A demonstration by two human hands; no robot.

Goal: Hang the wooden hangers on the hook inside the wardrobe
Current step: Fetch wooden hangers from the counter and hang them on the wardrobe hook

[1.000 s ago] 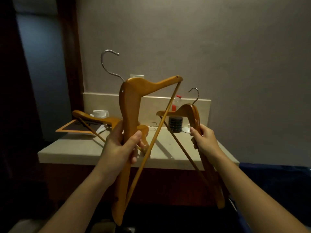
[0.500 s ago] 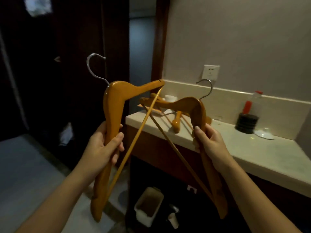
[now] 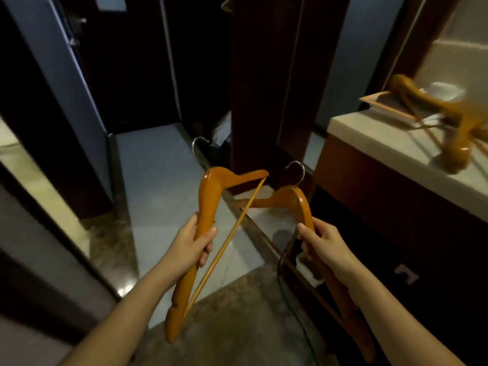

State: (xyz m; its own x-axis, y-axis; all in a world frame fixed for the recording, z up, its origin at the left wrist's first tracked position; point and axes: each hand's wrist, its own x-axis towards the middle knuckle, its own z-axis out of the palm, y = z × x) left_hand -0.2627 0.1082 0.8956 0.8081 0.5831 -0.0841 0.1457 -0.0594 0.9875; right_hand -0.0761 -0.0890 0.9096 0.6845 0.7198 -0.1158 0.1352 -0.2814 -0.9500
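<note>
Tiled flooring spreads left of the counter (image 3: 369,138), which bears spare hangers (image 3: 454,120); left of it the left hand (image 3: 191,244) grips the left hanger (image 3: 208,204), the right hand (image 3: 320,240) the right hanger (image 3: 295,199), seemingly mid-carry, next needing the wardrobe hook, not in view.

Orange-brown wooden hangers (image 3: 208,196), silver hooks (image 3: 197,146), cream countertop (image 3: 396,159), pale-grey floor tiles (image 3: 158,180).
</note>
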